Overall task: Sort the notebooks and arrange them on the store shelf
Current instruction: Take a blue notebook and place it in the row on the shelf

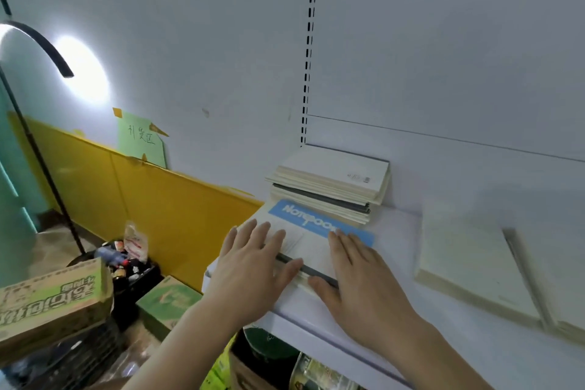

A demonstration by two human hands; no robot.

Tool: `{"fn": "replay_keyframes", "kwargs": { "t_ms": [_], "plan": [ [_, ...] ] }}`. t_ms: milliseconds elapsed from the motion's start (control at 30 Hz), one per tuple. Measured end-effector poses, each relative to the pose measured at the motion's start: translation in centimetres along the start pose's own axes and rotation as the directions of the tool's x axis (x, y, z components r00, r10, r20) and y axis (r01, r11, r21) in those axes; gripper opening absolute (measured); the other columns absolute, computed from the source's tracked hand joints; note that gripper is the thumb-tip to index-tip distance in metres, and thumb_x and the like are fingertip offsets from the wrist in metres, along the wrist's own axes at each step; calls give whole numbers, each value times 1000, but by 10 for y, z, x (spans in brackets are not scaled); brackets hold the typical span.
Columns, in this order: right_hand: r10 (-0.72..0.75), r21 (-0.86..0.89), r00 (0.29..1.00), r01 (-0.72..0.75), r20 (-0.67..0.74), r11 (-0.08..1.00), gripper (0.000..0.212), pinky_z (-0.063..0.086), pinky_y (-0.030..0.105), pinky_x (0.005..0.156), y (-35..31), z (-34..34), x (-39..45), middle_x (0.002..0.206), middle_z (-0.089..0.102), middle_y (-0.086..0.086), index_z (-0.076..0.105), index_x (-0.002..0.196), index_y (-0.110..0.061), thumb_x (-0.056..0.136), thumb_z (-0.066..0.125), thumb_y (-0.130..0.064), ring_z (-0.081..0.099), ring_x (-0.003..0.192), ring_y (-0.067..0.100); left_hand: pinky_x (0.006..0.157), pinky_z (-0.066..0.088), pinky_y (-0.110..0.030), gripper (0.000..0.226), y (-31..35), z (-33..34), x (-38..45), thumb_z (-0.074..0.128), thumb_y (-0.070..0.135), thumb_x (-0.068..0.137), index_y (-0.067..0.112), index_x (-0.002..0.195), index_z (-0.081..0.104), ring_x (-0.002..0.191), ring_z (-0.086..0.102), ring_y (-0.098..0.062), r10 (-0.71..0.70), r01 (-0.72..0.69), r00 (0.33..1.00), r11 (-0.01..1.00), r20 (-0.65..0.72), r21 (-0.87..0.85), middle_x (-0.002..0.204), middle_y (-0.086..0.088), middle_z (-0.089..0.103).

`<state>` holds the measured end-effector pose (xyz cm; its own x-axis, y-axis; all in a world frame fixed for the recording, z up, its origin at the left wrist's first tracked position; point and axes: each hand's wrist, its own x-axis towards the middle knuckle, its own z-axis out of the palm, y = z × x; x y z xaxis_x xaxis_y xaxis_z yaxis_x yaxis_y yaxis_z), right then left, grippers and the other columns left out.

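Note:
A white notebook with a blue "Notebook" band [311, 239] lies on a low pile at the front left of the white shelf [399, 263]. My left hand [253, 266] rests flat on its left part with straight fingers. My right hand [357, 275] lies on its right part, thumb against the pile's dark front edge. Behind this pile stands a taller stack of cream and grey notebooks [332, 187] against the back panel. Cream notebooks [471, 266] lie flat further right on the shelf.
A slotted upright [308, 51] runs up the white back panel. Left of the shelf are a yellow board [142, 199], a green paper sign [142, 139], cardboard cartons [53, 301], a black bin of small items [126, 260] and a lamp [41, 44]. Goods sit under the shelf.

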<state>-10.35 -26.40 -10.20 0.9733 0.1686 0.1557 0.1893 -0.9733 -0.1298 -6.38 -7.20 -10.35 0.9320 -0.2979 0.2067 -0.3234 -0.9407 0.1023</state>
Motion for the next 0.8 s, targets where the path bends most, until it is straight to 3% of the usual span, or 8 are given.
{"fn": "replay_keyframes", "kwargs": {
  "t_ms": [167, 267, 367, 500, 600, 667, 733, 800],
  "plan": [
    [10, -79, 997, -15, -70, 997, 77, 25, 36, 116, -13, 5, 3, 151, 38, 2, 42, 142, -19, 93, -1, -60, 31, 140, 18, 122, 16, -42, 86, -29, 11, 18, -1, 79, 83, 36, 146, 41, 148, 23, -18, 176, -177, 984, 984, -15, -7, 155, 9, 37],
    [-7, -117, 981, -16, -192, 993, 56, 50, 32, 87, -24, 2, 0, 107, 68, -5, 64, 105, -24, 97, 13, -47, 62, 97, 15, 115, 32, -41, 77, -43, 11, 25, 10, 75, 90, 32, 135, 57, 136, 42, -18, 280, -288, 952, 956, -126, -50, 140, 8, 55],
    [27, -232, 949, -105, -314, 967, 44, 47, 34, 54, -36, -3, -4, 76, 66, -7, 63, 85, -26, 99, 24, -40, 57, 62, 15, 116, 33, -44, 69, -53, 12, 31, 15, 64, 97, 26, 141, 50, 141, 39, -24, 318, -356, 917, 925, -242, -134, 149, -2, 49],
    [143, -178, 821, -284, -552, 942, 34, 35, 28, 37, -65, -20, -25, 60, 58, -7, 65, 83, -20, 97, 37, -33, 48, 44, 14, 120, 26, -43, 64, -53, 4, 19, 29, 53, 102, 19, 156, 23, 152, 17, -27, 265, -423, 865, 843, -427, -332, 163, -10, 22],
    [182, -140, 742, -349, -645, 926, 30, 38, 27, 39, -96, -24, -36, 62, 59, -6, 66, 92, -18, 98, 40, -31, 51, 48, 14, 122, 22, -34, 76, -42, -17, 5, 27, 67, 99, 26, 158, 4, 153, 11, -14, 216, -381, 915, 743, -342, -550, 167, 3, 11],
    [138, -144, 746, -300, -651, 943, 32, 53, 30, 55, -115, -14, -36, 83, 71, 1, 68, 105, -13, 98, 41, -28, 65, 68, 18, 113, 39, -30, 86, -31, -29, -5, 28, 77, 86, 39, 157, -1, 144, 31, -3, 291, -271, 949, 560, -121, -783, 161, 13, 28],
    [90, -100, 790, -188, -607, 977, 37, 53, 25, 80, -129, 0, -35, 112, 69, 1, 65, 120, -12, 98, 40, -26, 66, 99, 13, 92, 54, -22, 77, -21, -34, -15, 39, 68, 88, 44, 155, 10, 115, 58, 8, 335, -151, 941, 288, -49, -946, 133, 22, 60],
    [84, -13, 845, -107, -528, 994, 43, 41, 22, 102, -134, 7, -38, 138, 55, -4, 53, 136, -15, 101, 35, -31, 49, 127, 6, 84, 52, -12, 54, -19, -30, -18, 43, 42, 102, 46, 151, 23, 103, 60, 15, 252, -135, 964, 204, -82, -970, 116, 25, 66]
  ]
}}
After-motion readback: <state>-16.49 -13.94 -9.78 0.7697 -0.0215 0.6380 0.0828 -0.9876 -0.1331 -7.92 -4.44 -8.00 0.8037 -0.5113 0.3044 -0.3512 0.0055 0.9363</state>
